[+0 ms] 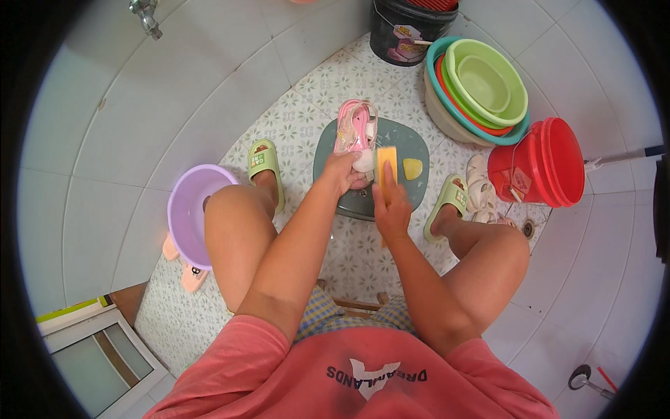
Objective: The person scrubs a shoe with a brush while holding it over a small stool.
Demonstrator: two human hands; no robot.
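Note:
A pink and white sandal (356, 129) lies on a dark grey-green stool (406, 140) between my knees. My left hand (340, 173) is closed around the sandal's near end. My right hand (393, 208) grips a yellow scrub brush (386, 162), whose long side is against or very close to the sandal's right edge. Part of its handle shows below my hand. Right of the brush, a pale yellow piece that looks like soap (412, 168) rests on the stool. My fingertips under the sandal are hidden.
A purple basin (180, 209) stands left, beside peach slippers (193, 278). At right are stacked basins (516, 84), red buckets (567, 160) and white shoes (479, 183). A black bucket (391, 35) stands at the far wall. Green slippers (264, 162) are on my feet.

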